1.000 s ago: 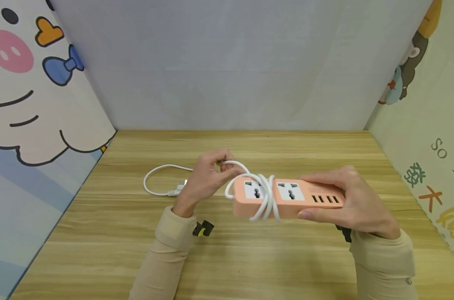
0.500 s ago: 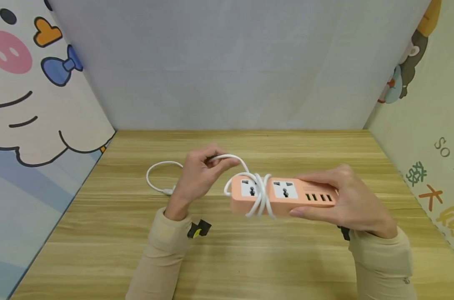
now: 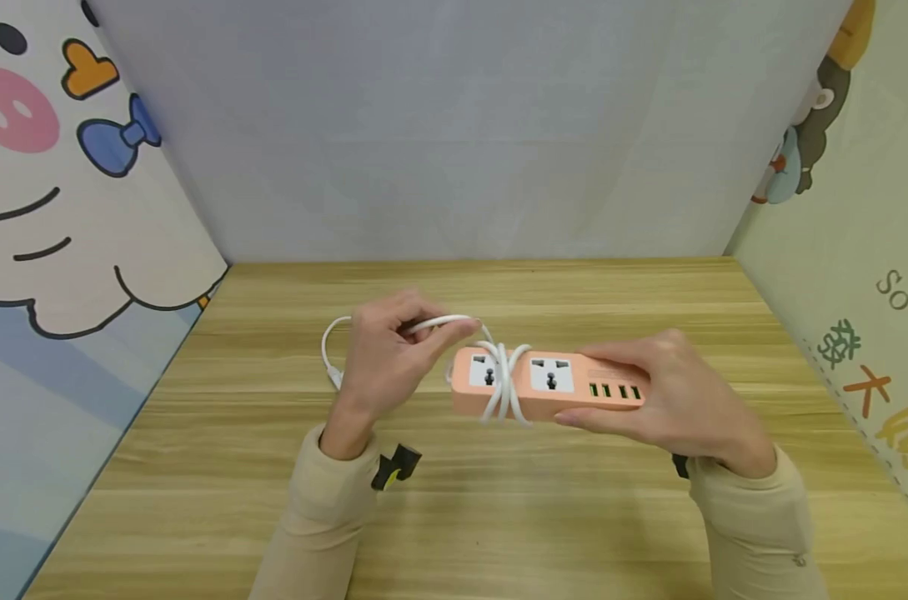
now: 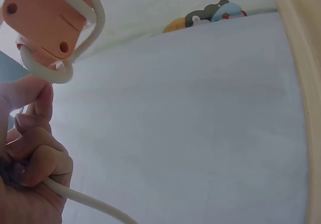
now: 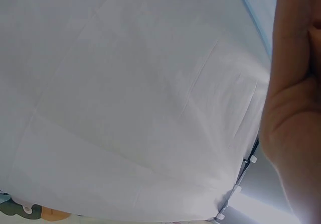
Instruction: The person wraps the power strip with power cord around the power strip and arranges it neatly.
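My right hand (image 3: 686,400) grips the right end of an orange power strip (image 3: 544,408), thumb on the near side and fingers on the far side. Two white socket panels and several USB ports face up on it. White cord (image 3: 504,383) is wound around the strip near its left end. My left hand (image 3: 393,350) pinches the free cord between thumb and fingers, just left of the strip. In the left wrist view the cord (image 4: 85,200) runs out below the curled fingers, and the strip's underside (image 4: 47,15) shows above. The right wrist view shows only part of the right hand (image 5: 296,108).
The cord's tail (image 3: 326,342) loops on the wooden table (image 3: 559,517) left of the left hand, its plug mostly hidden behind that hand. A pale wall (image 3: 454,133) rises at the back, with cartoon-printed panels at both sides.
The power strip and right hand have shifted left. My left hand has moved slightly left with the cord, the loop at the strip's end has tightened, and the tail on the table has shrunk.
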`<state>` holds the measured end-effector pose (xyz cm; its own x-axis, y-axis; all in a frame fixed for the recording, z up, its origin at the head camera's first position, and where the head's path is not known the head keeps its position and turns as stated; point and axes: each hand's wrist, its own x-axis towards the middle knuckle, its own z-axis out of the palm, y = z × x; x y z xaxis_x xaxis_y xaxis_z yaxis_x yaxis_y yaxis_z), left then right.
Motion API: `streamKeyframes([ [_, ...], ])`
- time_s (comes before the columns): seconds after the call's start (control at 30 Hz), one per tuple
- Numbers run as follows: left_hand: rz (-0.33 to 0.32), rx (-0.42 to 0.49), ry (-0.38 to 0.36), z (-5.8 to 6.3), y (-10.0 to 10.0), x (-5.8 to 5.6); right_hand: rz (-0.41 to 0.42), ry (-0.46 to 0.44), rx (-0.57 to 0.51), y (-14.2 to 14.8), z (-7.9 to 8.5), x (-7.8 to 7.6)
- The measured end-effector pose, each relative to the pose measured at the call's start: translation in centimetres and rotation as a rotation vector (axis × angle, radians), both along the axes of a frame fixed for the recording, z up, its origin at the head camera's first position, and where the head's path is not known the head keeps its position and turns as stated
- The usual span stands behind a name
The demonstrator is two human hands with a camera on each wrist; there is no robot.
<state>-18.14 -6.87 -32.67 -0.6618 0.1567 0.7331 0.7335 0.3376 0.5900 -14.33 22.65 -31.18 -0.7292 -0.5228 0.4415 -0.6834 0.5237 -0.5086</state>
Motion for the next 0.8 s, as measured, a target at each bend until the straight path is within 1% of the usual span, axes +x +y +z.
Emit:
streamKeyframes([
  [0.13,0.013,-0.019,-0.006,0.3,0.0,0.7,-0.018,0.014,0.008,-0.4,-0.3,-0.2],
  [0.27,0.035,-0.046,-0.010,0.6,0.1,1.2,-0.038,0.049,0.004,-0.8,-0.6,-0.3],
  [0.5,0.055,-0.087,0.022,1.0,0.7,1.7,-0.072,0.118,-0.009,-0.9,-0.9,-0.6],
  [0.57,0.074,-0.106,0.020,1.1,0.9,2.0,-0.080,0.132,-0.015,-0.9,-0.9,-0.7],
  [0.8,0.179,-0.177,-0.014,1.5,1.8,3.1,-0.085,0.146,-0.029,-1.2,-1.0,-0.9],
])
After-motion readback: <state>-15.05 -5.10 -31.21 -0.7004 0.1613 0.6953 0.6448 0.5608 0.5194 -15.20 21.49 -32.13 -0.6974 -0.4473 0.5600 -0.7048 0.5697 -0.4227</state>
